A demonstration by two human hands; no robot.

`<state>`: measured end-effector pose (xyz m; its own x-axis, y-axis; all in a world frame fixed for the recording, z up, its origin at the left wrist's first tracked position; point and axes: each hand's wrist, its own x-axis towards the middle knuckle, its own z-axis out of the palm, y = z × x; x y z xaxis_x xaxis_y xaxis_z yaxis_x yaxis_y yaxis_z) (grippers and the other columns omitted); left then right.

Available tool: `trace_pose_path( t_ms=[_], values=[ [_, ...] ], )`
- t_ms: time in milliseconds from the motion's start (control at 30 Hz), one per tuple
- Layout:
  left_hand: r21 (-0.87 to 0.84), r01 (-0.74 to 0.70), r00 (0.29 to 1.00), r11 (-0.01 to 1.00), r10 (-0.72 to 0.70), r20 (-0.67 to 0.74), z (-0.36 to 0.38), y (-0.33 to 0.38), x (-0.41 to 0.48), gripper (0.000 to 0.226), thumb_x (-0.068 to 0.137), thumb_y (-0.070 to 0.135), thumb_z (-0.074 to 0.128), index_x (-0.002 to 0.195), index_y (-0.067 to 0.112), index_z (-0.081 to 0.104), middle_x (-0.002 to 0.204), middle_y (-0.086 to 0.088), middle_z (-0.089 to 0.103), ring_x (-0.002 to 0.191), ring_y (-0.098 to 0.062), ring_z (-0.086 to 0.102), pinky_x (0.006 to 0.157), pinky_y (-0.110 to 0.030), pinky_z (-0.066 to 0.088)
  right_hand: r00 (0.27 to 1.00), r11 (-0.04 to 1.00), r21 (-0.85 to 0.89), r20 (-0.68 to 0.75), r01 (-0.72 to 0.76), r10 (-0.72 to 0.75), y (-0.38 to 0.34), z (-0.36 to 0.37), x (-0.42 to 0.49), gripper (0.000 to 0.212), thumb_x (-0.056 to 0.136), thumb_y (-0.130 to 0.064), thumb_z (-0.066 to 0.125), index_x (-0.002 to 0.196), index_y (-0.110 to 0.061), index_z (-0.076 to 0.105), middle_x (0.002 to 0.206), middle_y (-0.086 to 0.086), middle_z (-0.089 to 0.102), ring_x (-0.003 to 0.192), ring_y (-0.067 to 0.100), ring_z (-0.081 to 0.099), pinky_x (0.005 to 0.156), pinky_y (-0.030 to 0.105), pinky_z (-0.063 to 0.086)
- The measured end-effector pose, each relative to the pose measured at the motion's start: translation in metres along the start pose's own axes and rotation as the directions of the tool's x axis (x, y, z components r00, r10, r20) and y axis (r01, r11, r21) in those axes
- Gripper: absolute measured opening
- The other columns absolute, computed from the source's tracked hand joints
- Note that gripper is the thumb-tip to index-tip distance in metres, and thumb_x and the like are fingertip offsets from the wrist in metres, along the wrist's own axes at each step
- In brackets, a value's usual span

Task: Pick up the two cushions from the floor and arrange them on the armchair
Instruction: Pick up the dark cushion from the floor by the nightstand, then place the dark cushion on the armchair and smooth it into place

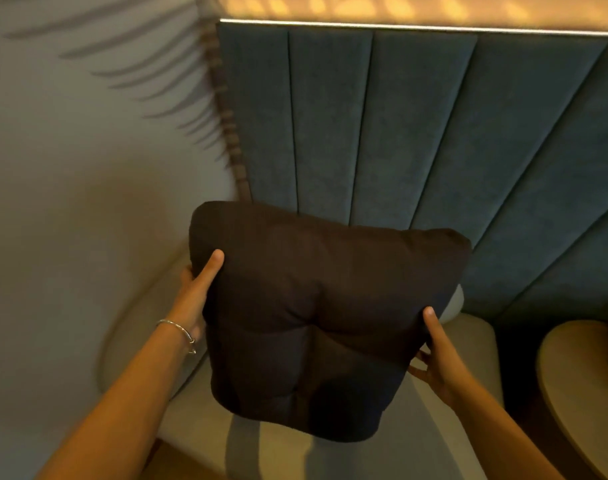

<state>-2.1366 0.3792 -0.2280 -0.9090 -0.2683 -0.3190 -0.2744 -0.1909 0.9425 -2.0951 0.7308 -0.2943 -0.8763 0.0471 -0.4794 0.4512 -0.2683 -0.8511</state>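
Observation:
A dark brown square cushion [316,317] is held upright in the air over the beige armchair [198,414]. My left hand [195,289] grips its left edge, thumb laid on the front face. My right hand [437,355] grips its right edge lower down, thumb on the front. The cushion hides most of the chair's seat and backrest. A pale rounded shape [453,304] peeks out behind the cushion's right side; I cannot tell what it is. No second cushion is clearly in view.
A blue padded wall panel [416,126] rises behind the chair. A grey wall [70,168] with a palm-leaf shadow stands to the left. A round table edge [572,386] sits close on the right.

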Motion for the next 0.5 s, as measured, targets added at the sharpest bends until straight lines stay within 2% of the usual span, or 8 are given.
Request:
trace_pose_path(
  t_ms=[67,167,333,400,500],
  values=[
    [0.016,0.018,0.999,1.000,-0.019,0.040,-0.003,0.005,0.027,0.114,0.043,0.071,0.070,0.141,0.029,0.030,0.138,0.005,0.046,0.119,-0.022,0.048,0.100,-0.047,0.042,0.998,0.999,0.023,-0.031,-0.049,0.050,0.006,0.013,0.015,0.142,0.026,-0.084,0.065,0.146,-0.028,0.016,0.155,0.006,0.024,0.137,0.035,0.030,0.105,0.056,0.032],
    [0.029,0.068,0.992,0.997,-0.071,0.108,-0.008,0.008,0.070,0.115,0.044,0.069,0.070,0.144,0.030,0.029,0.145,0.002,0.045,0.128,-0.025,0.046,0.107,-0.050,0.037,0.994,0.991,0.105,-0.063,-0.082,0.088,0.017,0.037,0.032,0.125,0.042,-0.078,0.062,0.146,-0.027,0.016,0.151,0.005,0.030,0.136,0.036,0.029,0.104,0.056,0.032],
    [0.075,0.202,0.963,0.977,-0.212,0.165,-0.016,0.005,0.128,0.118,0.043,0.067,0.070,0.146,0.028,0.028,0.146,-0.003,0.045,0.129,-0.028,0.045,0.103,-0.048,0.039,0.981,0.976,0.192,-0.144,-0.105,0.133,0.028,0.062,0.052,0.108,0.055,-0.072,0.054,0.146,-0.030,0.015,0.155,0.005,0.023,0.137,0.036,0.029,0.101,0.056,0.034],
    [0.087,0.241,0.952,0.967,-0.253,0.173,-0.017,0.001,0.149,0.119,0.041,0.068,0.071,0.145,0.025,0.031,0.146,-0.005,0.046,0.129,-0.029,0.045,0.105,-0.049,0.038,0.976,0.973,0.195,-0.156,-0.123,0.155,0.029,0.070,0.063,0.112,0.051,-0.076,0.058,0.146,-0.032,0.016,0.156,0.004,0.022,0.137,0.035,0.029,0.102,0.057,0.035],
    [0.069,0.292,0.937,0.954,-0.300,0.177,-0.014,-0.001,0.177,0.124,0.036,0.070,0.074,0.143,0.022,0.035,0.146,-0.007,0.046,0.130,-0.030,0.045,0.107,-0.052,0.035,0.975,0.978,0.148,-0.148,-0.145,0.167,0.024,0.079,0.085,0.141,0.022,-0.084,0.067,0.145,-0.033,0.019,0.155,0.003,0.023,0.136,0.035,0.030,0.098,0.054,0.037]
  ],
)
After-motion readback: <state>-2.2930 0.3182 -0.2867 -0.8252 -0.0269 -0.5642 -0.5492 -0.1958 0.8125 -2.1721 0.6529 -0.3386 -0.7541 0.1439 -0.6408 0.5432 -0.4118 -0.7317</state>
